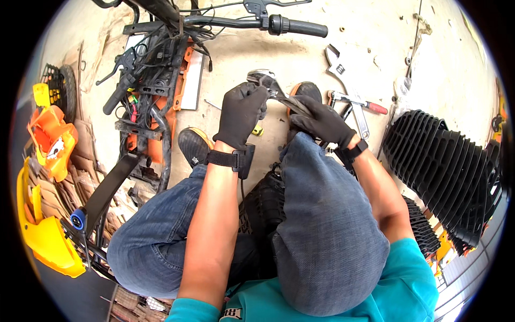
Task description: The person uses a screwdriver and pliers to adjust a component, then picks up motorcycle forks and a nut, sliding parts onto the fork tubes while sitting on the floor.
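An adjustable wrench [274, 88] is held up in front of my knees, its silvery head toward the far side. My right hand [325, 121], in a black glove, is wrapped round its handle. Up against the wrench's head, my black-gloved left hand [240, 114] is closed, with the fingertips at the jaw; anything small between those fingers is hidden. Below the hands, a small yellow object [258, 130] lies on the floor by my left wrist. A thin metal rod [213, 104] lies left of my left hand.
A black vehicle frame [155, 91] with handlebar [230, 22] stands left. Right of my hands lie a larger adjustable wrench [346, 80] and a red-handled tool [376, 108]. Ribbed black parts [437, 163] are stacked right; yellow panels [47, 244] and cardboard [86, 153] lie left.
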### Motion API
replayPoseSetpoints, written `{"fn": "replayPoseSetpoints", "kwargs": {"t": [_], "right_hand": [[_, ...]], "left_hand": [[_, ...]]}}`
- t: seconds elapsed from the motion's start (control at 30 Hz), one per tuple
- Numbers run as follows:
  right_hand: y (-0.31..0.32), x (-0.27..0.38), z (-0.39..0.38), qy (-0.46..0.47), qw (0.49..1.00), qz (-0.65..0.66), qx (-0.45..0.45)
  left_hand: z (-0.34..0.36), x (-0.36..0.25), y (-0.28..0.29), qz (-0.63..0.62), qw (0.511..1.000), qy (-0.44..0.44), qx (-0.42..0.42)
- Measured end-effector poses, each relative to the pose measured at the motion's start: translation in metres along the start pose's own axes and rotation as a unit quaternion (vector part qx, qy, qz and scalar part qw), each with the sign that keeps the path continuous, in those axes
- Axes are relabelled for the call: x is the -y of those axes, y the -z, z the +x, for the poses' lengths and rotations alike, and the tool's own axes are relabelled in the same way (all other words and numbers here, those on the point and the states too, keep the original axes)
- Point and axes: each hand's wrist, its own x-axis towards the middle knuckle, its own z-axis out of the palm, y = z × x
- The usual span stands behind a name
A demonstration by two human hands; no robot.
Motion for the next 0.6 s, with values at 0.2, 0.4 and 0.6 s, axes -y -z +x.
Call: {"fn": "replayPoseSetpoints", "kwargs": {"t": [0.2,0.4,0.6], "right_hand": [[-0.007,0.02,0.039,0.029,0.999,0.04,0.014],[-0.025,0.014,0.049,0.041,0.997,-0.011,-0.067],[-0.029,0.017,0.041,0.094,0.987,0.016,-0.132]], "left_hand": [[0.002,-0.003,-0.003,0.135,0.99,-0.028,0.005],[0.001,-0.009,-0.002,0.109,0.991,-0.028,-0.067],[-0.001,-0.019,0.0,0.135,0.991,-0.018,-0.008]]}}
